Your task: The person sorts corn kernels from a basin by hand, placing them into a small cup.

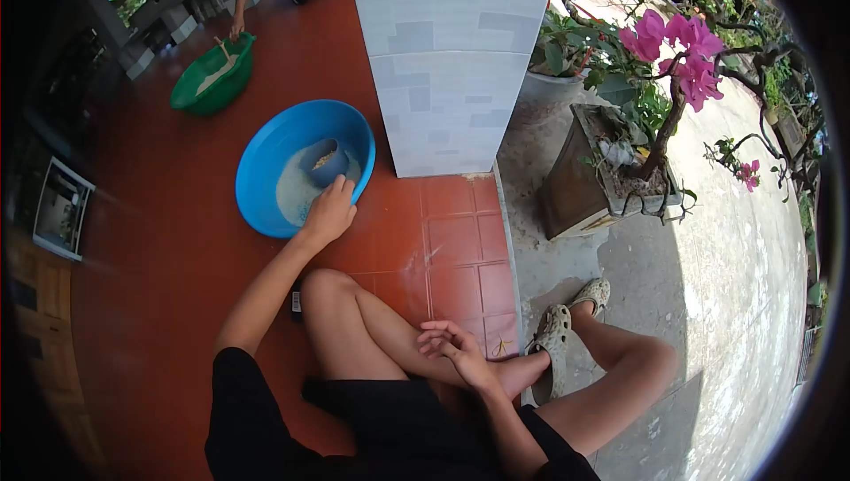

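A round blue basin (250, 193) stands on the red floor, with white grains (297, 190) spread over its bottom. Inside it a blue-grey cup (317, 155) lies tilted, with tan grains in it. My left hand (329, 213) reaches over the basin's near rim, its fingertips closed on the near side of the cup; the exact grip is partly hidden. Above my bent leg, my right hand (453, 346) hangs with its fingers loosely curled and apart, holding nothing.
At the upper left, a co-worker's hand (237, 27) touches a green basin (212, 96) holding pale material. A tiled pillar (443, 65) stands right of the blue basin. Further right are a square planter (571, 180) with pink flowers and my clogs (553, 339).
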The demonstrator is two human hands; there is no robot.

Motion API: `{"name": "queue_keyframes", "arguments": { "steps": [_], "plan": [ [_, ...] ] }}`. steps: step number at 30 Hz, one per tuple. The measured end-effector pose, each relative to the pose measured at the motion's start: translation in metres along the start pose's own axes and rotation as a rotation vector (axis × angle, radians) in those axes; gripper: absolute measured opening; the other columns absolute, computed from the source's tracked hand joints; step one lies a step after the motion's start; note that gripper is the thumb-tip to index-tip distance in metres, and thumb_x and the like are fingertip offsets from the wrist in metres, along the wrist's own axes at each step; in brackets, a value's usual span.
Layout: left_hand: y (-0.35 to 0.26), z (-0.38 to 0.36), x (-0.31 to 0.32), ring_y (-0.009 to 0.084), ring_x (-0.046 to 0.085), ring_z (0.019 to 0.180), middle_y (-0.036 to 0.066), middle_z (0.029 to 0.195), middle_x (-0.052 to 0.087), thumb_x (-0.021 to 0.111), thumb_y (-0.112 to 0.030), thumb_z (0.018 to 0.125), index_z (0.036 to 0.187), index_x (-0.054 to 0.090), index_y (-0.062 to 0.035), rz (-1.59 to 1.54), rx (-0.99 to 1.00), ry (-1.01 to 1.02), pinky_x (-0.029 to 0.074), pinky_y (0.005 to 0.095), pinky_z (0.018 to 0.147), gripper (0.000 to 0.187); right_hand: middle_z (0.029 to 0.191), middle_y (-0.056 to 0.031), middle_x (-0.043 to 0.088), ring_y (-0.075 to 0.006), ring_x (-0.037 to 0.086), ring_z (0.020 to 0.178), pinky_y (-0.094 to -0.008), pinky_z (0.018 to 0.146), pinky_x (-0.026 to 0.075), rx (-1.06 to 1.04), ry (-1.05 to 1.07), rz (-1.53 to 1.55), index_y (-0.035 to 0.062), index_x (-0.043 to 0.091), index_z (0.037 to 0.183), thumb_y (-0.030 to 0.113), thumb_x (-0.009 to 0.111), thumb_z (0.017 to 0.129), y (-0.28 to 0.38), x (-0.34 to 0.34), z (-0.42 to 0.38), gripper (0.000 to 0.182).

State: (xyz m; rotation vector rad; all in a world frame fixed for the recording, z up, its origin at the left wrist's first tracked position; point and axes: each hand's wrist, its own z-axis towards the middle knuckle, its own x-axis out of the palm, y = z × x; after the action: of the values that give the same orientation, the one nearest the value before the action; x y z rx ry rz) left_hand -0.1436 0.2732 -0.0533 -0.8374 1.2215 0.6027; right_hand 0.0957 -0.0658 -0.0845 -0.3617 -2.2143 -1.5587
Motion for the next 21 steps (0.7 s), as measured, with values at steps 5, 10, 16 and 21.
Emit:
{"name": "queue_keyframes", "arguments": {
  "steps": [5, 10, 16, 21],
  "plan": [
    [-0.072, -0.012, 0.021, 0.0516, 0.067, 0.104, 0.026, 0.119, 0.056, 0.072, -0.005, 0.089, 0.113, 0.054, 0.004, -0.096, -0.034, -0.046, 0.057, 0.0602, 0.089, 0.032, 0.12, -0.01, 0.075, -0.0156, 0.072, 0.106, -0.0305, 0.092, 0.058, -0.054, -0.087, -0.029, -0.0005, 0.064, 0.138, -0.002, 0.054, 0.108, 0.033, 0.006, -0.009, 0.032],
    [-0.114, 0.011, 0.046, 0.0528, 0.069, 0.102, 0.029, 0.12, 0.058, 0.073, -0.006, 0.087, 0.113, 0.055, 0.0069, -0.106, -0.203, -0.171, 0.059, 0.0587, 0.091, 0.034, 0.114, -0.0096, 0.076, -0.0136, 0.073, 0.098, -0.0286, 0.089, 0.059, -0.103, -0.253, -0.13, -0.0016, 0.066, 0.132, -0.002, 0.055, 0.107, 0.05, -0.005, -0.017, 0.028],
    [-0.127, 0.031, 0.054, 0.0524, 0.071, 0.103, 0.031, 0.125, 0.058, 0.075, -0.008, 0.086, 0.116, 0.058, 0.0081, -0.054, -0.278, -0.17, 0.061, 0.0565, 0.092, 0.038, 0.107, -0.0097, 0.076, -0.014, 0.073, 0.094, -0.0302, 0.085, 0.06, -0.177, -0.359, -0.101, -0.0012, 0.068, 0.129, 0.001, 0.058, 0.105, 0.041, -0.012, -0.014, 0.026],
    [-0.128, 0.021, 0.043, 0.0552, 0.067, 0.114, 0.035, 0.131, 0.059, 0.071, -0.004, 0.088, 0.121, 0.056, 0.01, -0.062, -0.238, -0.058, 0.058, 0.0574, 0.099, 0.039, 0.111, -0.0186, 0.079, -0.0281, 0.078, 0.099, -0.0401, 0.09, 0.06, -0.178, -0.354, -0.42, -0.0024, 0.068, 0.13, 0.015, 0.067, 0.1, 0.031, 0.004, -0.006, 0.035]
  ]
}}
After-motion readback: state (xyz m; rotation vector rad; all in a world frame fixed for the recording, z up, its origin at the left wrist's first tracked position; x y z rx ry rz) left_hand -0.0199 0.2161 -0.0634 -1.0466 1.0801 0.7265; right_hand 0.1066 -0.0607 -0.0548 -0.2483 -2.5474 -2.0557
